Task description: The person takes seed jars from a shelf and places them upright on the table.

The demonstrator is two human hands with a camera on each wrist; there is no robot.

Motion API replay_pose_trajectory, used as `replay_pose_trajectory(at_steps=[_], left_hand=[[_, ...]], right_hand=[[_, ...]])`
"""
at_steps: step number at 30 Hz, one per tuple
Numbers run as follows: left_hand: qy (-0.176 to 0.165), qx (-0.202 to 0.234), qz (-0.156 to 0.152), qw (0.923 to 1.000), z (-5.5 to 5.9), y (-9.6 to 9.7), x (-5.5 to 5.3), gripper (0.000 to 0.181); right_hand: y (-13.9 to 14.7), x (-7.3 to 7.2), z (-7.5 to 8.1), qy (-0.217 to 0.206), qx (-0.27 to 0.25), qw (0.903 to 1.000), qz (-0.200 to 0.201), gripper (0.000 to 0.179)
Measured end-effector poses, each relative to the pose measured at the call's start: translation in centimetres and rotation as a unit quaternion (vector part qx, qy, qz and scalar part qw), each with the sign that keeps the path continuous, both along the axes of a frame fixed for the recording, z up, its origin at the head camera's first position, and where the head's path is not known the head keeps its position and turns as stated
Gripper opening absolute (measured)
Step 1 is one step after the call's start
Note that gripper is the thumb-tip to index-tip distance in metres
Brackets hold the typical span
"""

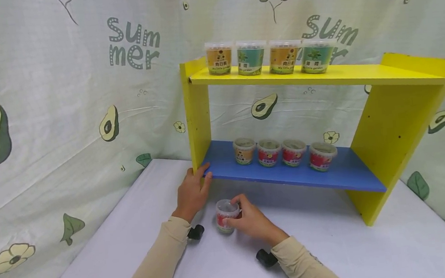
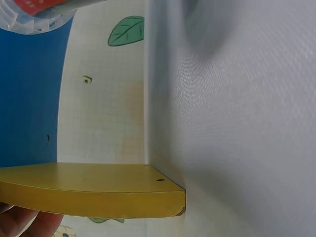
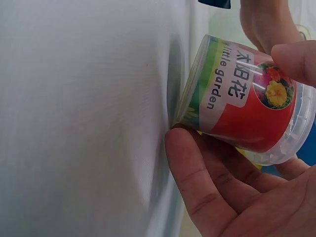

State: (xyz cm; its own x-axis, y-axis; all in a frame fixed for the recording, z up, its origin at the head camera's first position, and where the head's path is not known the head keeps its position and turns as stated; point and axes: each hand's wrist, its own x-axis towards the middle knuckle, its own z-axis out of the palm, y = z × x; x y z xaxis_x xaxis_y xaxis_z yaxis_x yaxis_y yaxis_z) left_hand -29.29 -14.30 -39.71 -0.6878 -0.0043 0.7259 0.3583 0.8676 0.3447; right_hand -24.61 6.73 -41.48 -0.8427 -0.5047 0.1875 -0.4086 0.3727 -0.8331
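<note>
My right hand (image 1: 253, 219) holds a clear plastic cup (image 1: 225, 218) with a red flower label, low in front of the shelf unit. In the right wrist view, the thumb lies on one side of the cup (image 3: 247, 98) and the fingers (image 3: 192, 168) curl under the other, close to the white tabletop. My left hand (image 1: 192, 194) grips the lower front of the yellow side panel (image 1: 197, 114), beside the blue shelf (image 1: 273, 176). The left wrist view shows its fingertips (image 2: 44, 224) behind that panel's edge (image 2: 98, 202), partly out of frame.
The blue shelf carries an orange-labelled cup (image 1: 244, 152) and three red-labelled cups (image 1: 269, 153). Along the yellow top shelf (image 1: 360, 74) stand orange cups (image 1: 219, 59) and green cups (image 1: 250, 59), lidded. Patterned cloth (image 1: 140, 102) hangs behind.
</note>
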Motion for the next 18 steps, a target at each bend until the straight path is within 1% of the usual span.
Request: replay_pose_trajectory(at_steps=[5, 12, 15, 18], left_hand=[[-0.003, 0.004, -0.004, 1.0000, 0.0, 0.1, 0.0, 0.046], [-0.002, 0.001, -0.004, 1.0000, -0.1, 0.1, 0.0, 0.046], [-0.003, 0.002, -0.006, 1.0000, -0.1, 0.1, 0.0, 0.046], [-0.004, 0.003, -0.003, 1.0000, 0.0, 0.0, 0.0, 0.047]], right_hand=[[-0.4, 0.7, 0.2, 0.024, 0.012, 0.9996, -0.004, 0.055], [-0.9, 1.4, 0.4, 0.041, 0.042, 0.9979, -0.027, 0.061], [-1.0, 1.5, 0.3, 0.040, 0.048, 0.9978, -0.023, 0.063], [-1.1, 1.5, 0.4, 0.032, 0.044, 0.9985, -0.010, 0.064]])
